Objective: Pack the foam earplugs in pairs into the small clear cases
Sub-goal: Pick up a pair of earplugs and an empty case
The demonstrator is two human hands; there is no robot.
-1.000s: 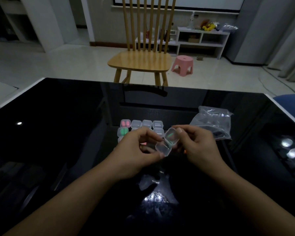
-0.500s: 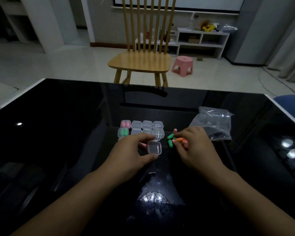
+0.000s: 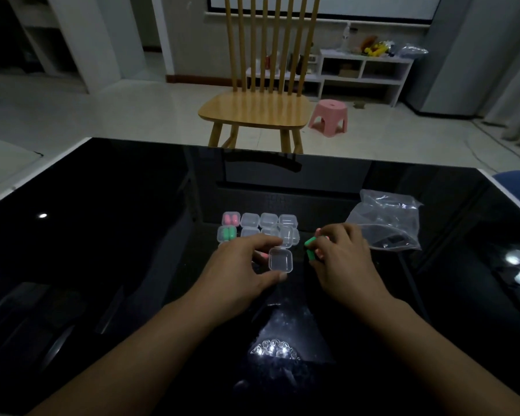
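Right hand nearer, earplugs half-hidden

I note a glossy black counter, mirror-smooth. The cases are clear hard plastic; the bag crinkled clear film; the chair smooth pale wood.

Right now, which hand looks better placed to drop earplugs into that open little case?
Probably the right hand: its fingers already rest on the green earplugs, while the left hand steadies the open case.
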